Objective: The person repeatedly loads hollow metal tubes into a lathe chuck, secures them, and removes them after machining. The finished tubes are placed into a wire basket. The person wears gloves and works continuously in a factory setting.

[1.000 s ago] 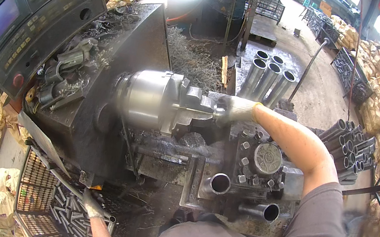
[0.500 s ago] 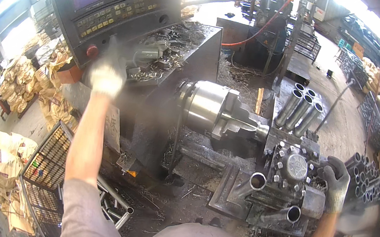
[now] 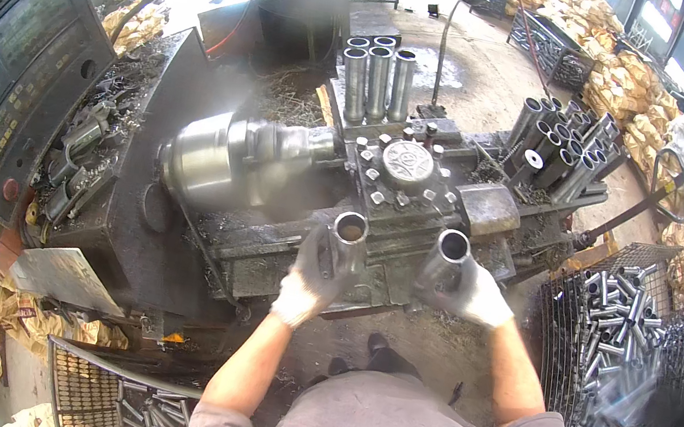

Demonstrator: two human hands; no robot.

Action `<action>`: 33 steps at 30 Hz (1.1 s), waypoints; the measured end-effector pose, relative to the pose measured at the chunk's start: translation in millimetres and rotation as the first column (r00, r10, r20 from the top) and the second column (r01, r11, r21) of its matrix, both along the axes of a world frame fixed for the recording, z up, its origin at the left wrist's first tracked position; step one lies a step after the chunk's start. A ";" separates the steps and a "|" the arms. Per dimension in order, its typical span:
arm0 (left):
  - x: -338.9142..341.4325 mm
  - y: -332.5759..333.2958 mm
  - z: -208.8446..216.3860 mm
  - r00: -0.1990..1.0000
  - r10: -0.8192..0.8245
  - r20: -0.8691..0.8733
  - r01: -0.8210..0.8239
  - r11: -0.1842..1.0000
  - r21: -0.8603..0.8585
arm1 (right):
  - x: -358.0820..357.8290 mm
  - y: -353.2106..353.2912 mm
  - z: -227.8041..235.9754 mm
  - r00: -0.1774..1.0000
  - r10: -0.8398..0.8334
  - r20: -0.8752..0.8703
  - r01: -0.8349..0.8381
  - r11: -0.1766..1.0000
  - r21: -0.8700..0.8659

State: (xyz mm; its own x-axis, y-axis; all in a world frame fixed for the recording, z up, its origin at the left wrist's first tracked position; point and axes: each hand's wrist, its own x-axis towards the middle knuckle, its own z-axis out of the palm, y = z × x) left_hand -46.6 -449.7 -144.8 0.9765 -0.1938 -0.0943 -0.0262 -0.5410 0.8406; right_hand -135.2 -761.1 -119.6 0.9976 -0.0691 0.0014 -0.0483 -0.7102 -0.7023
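My left hand (image 3: 314,274), in a grey and white work glove, is closed round a short metal tube (image 3: 348,246) whose open end faces up. A second metal tube (image 3: 449,254) is in my right hand (image 3: 463,293), gloved alike, its fingers wrapped round the side. Both tubes are at the near side of the lathe's carriage; whether they rest on it, I cannot tell. Just beyond them is the bolted tool post (image 3: 407,163). Left of that is the shiny chuck (image 3: 220,159), with its jaws blurred near a workpiece end.
Several tubes (image 3: 375,83) stand behind the tool post, and more tubes (image 3: 556,150) are grouped to its right. A control panel (image 3: 10,86) rises at far left. Wire baskets of metal tubes (image 3: 609,349) (image 3: 155,413) flank me. Metal chips lie along the machine.
My left hand has come from beside the control panel to one tube. My right hand has left the tool post's right side for the other tube. The view has turned right.
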 end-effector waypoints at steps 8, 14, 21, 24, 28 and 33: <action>-12.1 -50.8 -6.6 0.932 0.104 0.347 -0.081 0.993 -0.080 | 2.4 -22.7 -44.6 0.978 0.013 0.208 -0.058 0.975 0.214; -38.7 -130.1 9.1 0.989 0.070 0.133 -0.063 0.996 -0.057 | -33.0 -42.1 -30.0 0.913 0.406 0.048 -0.407 0.894 0.187; -60.6 -147.6 -36.0 0.982 0.152 0.110 -0.136 0.981 -0.135 | -59.9 -48.3 -67.8 0.820 0.555 -0.139 -0.530 0.828 0.182; -129.7 -110.4 -52.4 0.902 0.299 0.312 -0.259 0.952 -0.162 | -71.9 -28.9 -70.4 0.797 0.564 -0.217 -0.553 0.825 0.113; -311.4 -34.0 -88.0 0.755 0.645 -0.121 -0.656 0.740 -0.149 | -78.7 4.0 -104.5 0.607 0.771 -0.194 -0.790 0.611 -0.043; -645.3 -39.5 -234.7 -0.130 0.922 -0.364 -0.959 -0.024 0.283 | -121.4 128.8 -124.3 0.268 0.909 -0.320 -0.960 0.223 -0.172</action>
State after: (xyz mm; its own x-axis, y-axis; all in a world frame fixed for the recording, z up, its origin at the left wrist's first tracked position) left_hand -692.0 -489.3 -379.5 0.0347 0.8687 -0.4942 0.7345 0.3131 0.6021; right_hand -256.7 -632.3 -244.0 0.3338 0.8917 -0.3056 0.7284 -0.4498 -0.5168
